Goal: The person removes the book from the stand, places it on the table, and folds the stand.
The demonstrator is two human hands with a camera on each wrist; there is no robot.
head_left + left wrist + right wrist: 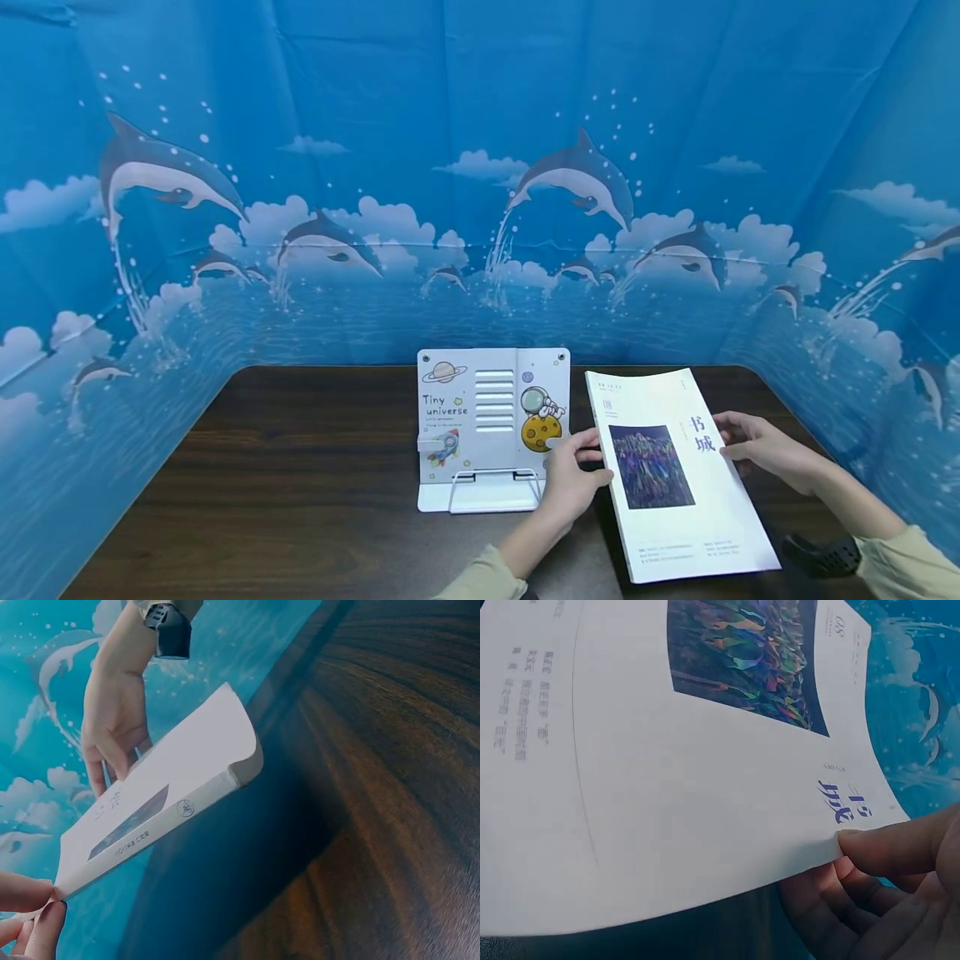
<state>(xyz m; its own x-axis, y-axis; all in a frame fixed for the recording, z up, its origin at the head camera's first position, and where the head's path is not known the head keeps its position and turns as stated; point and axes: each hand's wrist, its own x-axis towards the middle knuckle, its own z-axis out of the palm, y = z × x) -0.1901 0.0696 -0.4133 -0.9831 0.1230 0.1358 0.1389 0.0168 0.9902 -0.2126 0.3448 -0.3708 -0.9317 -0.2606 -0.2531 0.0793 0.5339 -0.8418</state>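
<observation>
The right arm (862, 498) is wearing a black, blocky wrist unit (806, 554) on a dark strap (159, 616) that is showing small openings. Just beside the wrist unit, a loose right sleeve (907, 562) is showing pale khaki and creasing. Well left of the wrist unit, the left sleeve (483, 575) is matching in colour. Both the right hand (761, 450) and left hand (573, 477) are going bare.

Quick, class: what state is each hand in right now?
Left hand: closed, pinching the book by its spine edge.
Right hand: closed, pinching the same book by the opposite edge.
</observation>
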